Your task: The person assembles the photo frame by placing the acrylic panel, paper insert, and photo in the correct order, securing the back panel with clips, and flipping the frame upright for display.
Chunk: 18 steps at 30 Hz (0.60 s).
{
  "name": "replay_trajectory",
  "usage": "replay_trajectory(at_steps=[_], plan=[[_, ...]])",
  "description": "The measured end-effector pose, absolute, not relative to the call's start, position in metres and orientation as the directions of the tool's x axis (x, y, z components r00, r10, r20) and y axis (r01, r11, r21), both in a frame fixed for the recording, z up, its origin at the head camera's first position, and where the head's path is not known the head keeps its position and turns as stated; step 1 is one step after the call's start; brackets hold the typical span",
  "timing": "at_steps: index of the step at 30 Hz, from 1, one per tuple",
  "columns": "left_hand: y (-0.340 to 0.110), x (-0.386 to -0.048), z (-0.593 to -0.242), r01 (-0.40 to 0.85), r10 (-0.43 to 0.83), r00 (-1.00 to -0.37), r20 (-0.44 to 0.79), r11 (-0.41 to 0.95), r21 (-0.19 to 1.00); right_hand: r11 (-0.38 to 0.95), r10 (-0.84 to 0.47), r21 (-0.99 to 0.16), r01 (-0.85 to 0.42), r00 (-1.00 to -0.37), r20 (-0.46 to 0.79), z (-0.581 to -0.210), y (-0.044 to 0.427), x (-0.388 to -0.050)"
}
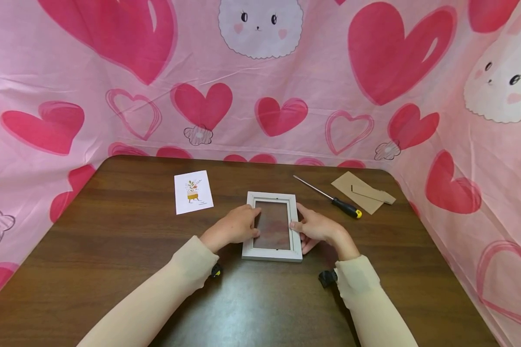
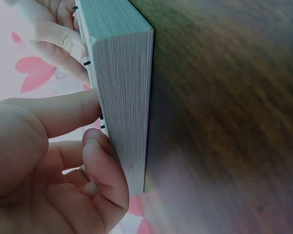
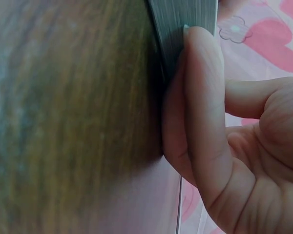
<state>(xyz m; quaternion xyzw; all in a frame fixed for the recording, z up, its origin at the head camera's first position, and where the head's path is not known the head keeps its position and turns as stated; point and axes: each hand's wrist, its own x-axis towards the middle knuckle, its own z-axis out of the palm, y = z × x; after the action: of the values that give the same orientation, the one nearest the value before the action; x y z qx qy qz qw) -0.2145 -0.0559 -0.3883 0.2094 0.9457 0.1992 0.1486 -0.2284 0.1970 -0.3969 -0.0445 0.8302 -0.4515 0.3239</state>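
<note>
White frame (image 1: 272, 255) on counter (image 1: 252, 301), centre. Right hand (image 1: 322, 226) pinches right side, thumb on top. Left hand (image 1: 233, 225) touches left inner edge; whether fingers grip, cannot tell. Screwdriver (image 1: 346, 207) far right.

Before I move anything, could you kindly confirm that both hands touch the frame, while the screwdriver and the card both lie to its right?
Not quite: the head view shows the card to the left of the frame, not its right. The screwdriver does lie to the right, and the left hand and right hand both touch the frame.
</note>
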Motion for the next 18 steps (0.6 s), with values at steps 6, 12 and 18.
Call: replay_trajectory(at_steps=[6, 12, 18], plan=[[-0.056, -0.214, -0.388, 0.330, 0.455, -0.866, -0.207, 0.831, 0.449, 0.591, -0.370, -0.777, 0.217, -0.783, -0.500, -0.396, 0.197, -0.229], [-0.058, -0.213, -0.388, 0.333, 0.461, -0.866, -0.192, 0.819, 0.467, 0.591, -0.369, -0.776, 0.219, -0.783, -0.501, -0.398, 0.198, -0.229], [-0.069, -0.215, -0.389, 0.331, 0.453, -0.885, -0.106, 0.774, 0.539, 0.592, -0.369, -0.776, 0.216, -0.784, -0.500, -0.397, 0.198, -0.230]])
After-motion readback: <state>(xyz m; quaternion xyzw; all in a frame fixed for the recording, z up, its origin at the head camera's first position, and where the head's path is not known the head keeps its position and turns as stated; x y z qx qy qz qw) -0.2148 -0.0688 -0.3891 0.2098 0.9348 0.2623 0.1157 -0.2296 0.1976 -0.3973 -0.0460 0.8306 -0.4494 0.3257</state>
